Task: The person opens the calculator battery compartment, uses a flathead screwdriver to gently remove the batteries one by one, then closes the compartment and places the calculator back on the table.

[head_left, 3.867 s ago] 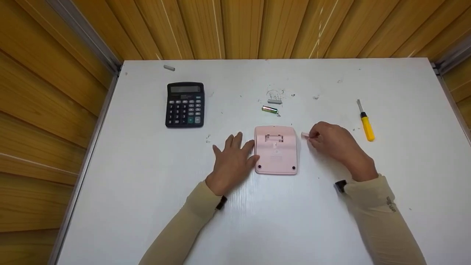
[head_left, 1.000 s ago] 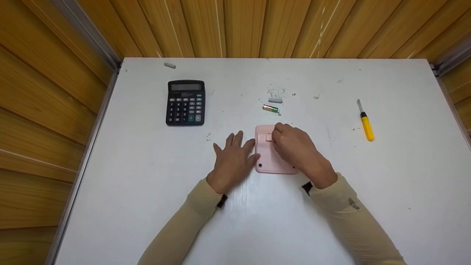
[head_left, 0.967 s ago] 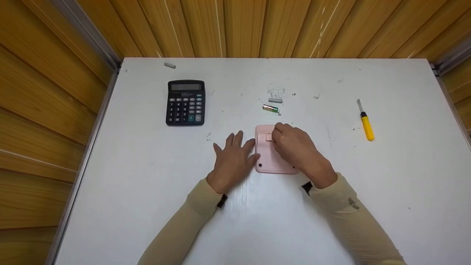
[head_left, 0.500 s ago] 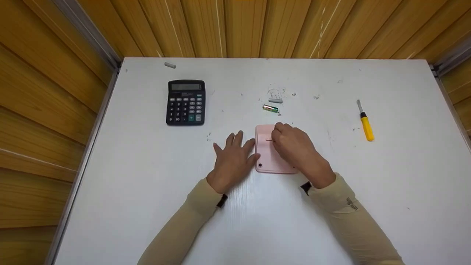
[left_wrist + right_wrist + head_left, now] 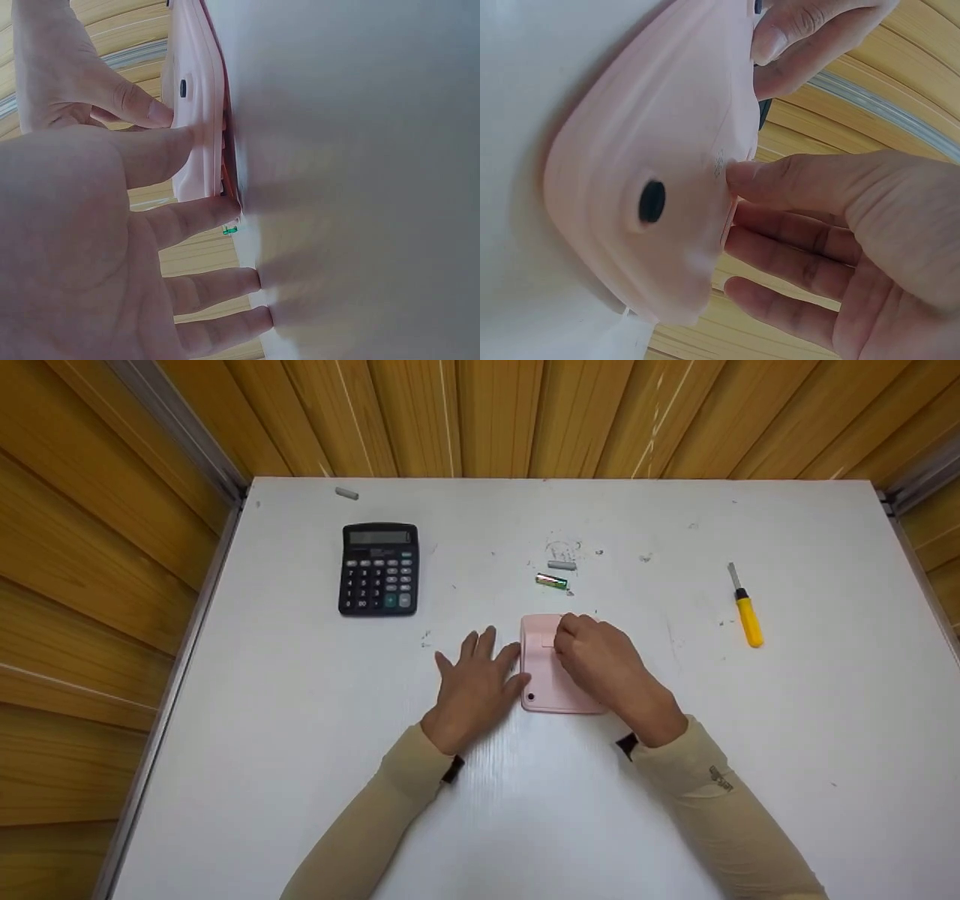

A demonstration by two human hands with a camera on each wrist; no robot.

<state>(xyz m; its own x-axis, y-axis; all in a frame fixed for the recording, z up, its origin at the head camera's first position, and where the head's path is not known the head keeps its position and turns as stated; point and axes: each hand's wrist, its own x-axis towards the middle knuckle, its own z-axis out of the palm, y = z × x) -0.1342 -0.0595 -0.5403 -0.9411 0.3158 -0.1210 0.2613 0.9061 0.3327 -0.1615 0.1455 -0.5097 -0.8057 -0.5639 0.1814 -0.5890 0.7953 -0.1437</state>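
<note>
A pink calculator (image 5: pixel 551 686) lies face down on the white table, its back with black rubber feet upward. Along its left edge rests my left hand (image 5: pixel 476 690), fingers spread, thumb and index finger touching the side; the left wrist view shows the other fingertips on the table. My right hand (image 5: pixel 607 664) is over the upper back, with thumb and fingertips together at the small pink battery cover (image 5: pixel 547 640). Only the cover's left end shows, lying about level with the back; my fingers hide the rest. In the right wrist view, the thumb (image 5: pixel 750 180) touches the calculator's back.
Beyond the calculator lie a green battery (image 5: pixel 551 581) and a grey battery (image 5: pixel 561 565). A black calculator (image 5: pixel 379 570) sits at the left, with another grey battery (image 5: pixel 346 493) near the far edge. At the right is a yellow-handled screwdriver (image 5: pixel 748 615). Small dark crumbs dot the table.
From beside the calculator, my right hand has carried the battery cover left onto the slot in the back. Over the last second the cover has sunk flatter. My left hand has stayed put.
</note>
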